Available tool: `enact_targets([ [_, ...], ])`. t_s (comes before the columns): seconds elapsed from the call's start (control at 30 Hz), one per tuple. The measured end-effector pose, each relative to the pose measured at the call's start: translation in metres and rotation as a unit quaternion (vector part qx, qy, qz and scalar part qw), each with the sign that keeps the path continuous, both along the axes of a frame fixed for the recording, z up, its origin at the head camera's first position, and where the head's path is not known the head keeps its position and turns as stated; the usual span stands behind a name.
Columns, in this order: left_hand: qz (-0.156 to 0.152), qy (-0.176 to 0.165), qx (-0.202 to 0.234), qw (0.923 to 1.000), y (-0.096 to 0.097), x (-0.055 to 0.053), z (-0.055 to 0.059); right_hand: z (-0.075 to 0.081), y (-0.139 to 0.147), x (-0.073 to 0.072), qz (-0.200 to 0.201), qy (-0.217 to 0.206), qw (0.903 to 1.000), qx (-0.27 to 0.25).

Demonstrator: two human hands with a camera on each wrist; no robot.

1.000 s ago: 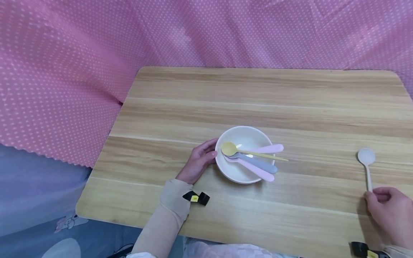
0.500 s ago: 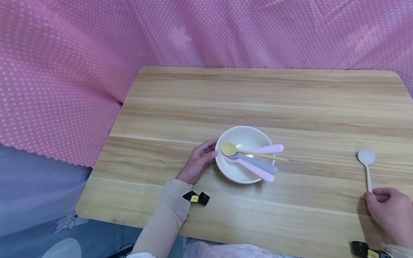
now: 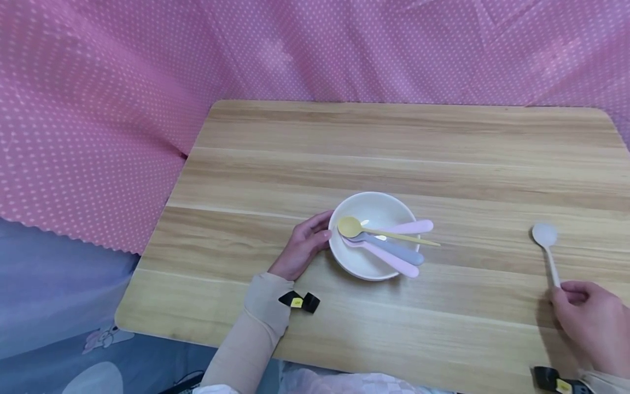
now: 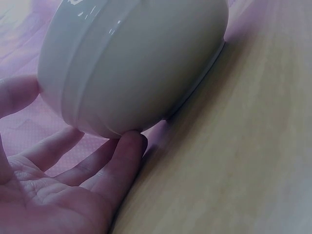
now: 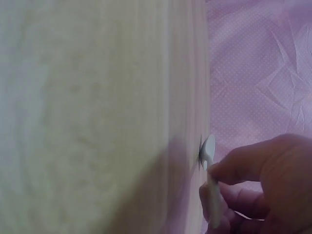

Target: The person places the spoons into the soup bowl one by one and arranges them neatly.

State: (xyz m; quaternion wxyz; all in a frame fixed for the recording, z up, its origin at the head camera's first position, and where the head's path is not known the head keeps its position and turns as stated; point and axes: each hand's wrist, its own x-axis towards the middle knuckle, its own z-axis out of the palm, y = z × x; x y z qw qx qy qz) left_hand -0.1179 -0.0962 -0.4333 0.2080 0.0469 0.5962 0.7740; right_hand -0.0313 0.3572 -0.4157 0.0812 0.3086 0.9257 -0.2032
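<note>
A white bowl [image 3: 369,265] stands near the middle of the table. Across it lie a yellow spoon [image 3: 349,227], a grey-blue utensil [image 3: 396,251] and two pink-handled utensils, one pink handle [image 3: 415,227] behind and another pink handle [image 3: 401,266] in front, all sticking out over the right rim. My left hand [image 3: 301,249] rests against the bowl's left side; in the left wrist view its outstretched fingertips [image 4: 129,141] touch the outer wall. Far to the right, my right hand [image 3: 593,320] pinches a white spoon [image 3: 544,235] by its handle, bowl end pointing away, low over the table.
The wooden table [image 3: 275,148] has rounded corners. A pink dotted cloth [image 3: 315,49] hangs behind it and down the left side. Blue fabric [image 3: 54,295] shows at the lower left, below the table's edge.
My right hand has shifted slightly left with the white spoon, whose tip now lies a little further left and farther away. The left hand and bowl stay still.
</note>
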Motion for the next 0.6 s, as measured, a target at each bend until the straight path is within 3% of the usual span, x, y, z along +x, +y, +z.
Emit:
enact_targets([
  [0.37,0.006,0.005,0.011,0.9999,0.001,0.0,-0.002,0.01,-0.014,-0.007,0.021,-0.008,0.9997,0.006],
  [0.6,0.001,0.004,0.002,1.0,0.0,0.0,-0.002,0.014,-0.019,-0.007,0.065,0.027,0.9976,0.004],
])
